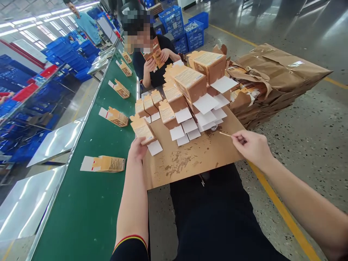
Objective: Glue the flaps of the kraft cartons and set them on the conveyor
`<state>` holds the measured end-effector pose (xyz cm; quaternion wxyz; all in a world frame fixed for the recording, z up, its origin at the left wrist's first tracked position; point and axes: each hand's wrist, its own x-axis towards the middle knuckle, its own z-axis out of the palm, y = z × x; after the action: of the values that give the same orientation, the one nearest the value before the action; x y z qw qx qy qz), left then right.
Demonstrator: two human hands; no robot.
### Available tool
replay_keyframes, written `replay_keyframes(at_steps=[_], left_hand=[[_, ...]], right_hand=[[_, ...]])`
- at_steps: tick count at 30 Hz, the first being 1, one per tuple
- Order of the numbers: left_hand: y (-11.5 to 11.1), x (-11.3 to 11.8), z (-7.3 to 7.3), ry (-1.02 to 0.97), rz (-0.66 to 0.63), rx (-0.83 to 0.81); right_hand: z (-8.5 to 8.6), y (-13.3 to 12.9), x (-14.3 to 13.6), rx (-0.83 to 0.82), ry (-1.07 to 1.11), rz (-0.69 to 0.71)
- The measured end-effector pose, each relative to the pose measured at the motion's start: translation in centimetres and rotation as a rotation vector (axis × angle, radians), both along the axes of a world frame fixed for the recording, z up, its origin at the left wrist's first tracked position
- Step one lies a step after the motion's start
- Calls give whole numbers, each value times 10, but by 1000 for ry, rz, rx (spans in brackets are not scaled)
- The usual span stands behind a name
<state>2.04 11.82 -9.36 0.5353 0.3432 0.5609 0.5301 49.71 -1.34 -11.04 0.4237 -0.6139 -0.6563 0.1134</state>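
My left hand grips a small brown carton at the left edge of the cardboard-covered table; its white flap hangs down toward the right. My right hand pinches a thin pale stick at the table's right side, the tip pointing left. Between the hands, stacked brown cartons with white flaps stand behind a patch of dark stains. A small clear round dish sits beside the lowest flaps, near the stick's tip.
A green conveyor belt on the left carries several spaced cartons. Across the table a person holds a brown carton. Large brown paper-wrapped bundles stand at the right. Blue crates are farther back.
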Motion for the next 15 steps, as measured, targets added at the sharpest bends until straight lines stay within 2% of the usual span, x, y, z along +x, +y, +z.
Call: replay_keyframes(at_steps=[4, 6, 8, 11, 15], left_hand=[[-86, 7, -12, -60, 54, 109], [-125, 21, -23, -82, 75, 134], [-155, 35, -35, -94, 98, 120], [-176, 53, -52, -88, 89, 82], [-174, 65, -65, -92, 52, 68]], right_hand=[[-4, 58, 7, 3, -211, 135], [-6, 75, 9, -30, -305, 183], [-8, 86, 10, -58, -360, 222], [-10, 94, 11, -57, -372, 263], [-4, 94, 16, 6, -401, 290]])
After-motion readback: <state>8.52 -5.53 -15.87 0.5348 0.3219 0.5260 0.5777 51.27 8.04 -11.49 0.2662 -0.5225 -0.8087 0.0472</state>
